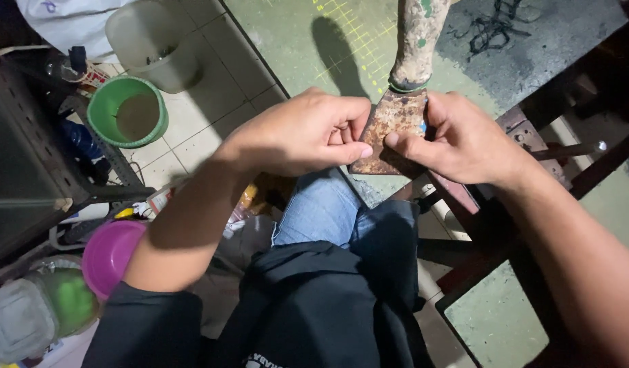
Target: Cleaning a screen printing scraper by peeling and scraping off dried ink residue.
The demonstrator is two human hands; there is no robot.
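Your left hand (307,133) and right hand (464,140) both pinch the rusty scraper blade (391,126); much rust remains on it.

Both hands meet, left hand (307,133) apparently pinching, right hand (464,140) gripping.

Packaging in view: a crumpled orange-yellow wrapper (248,197) on the floor beside the knee; a small white package with red print (159,201) just left of it; a white-and-red labelled item (93,76) above the green tub (127,112).
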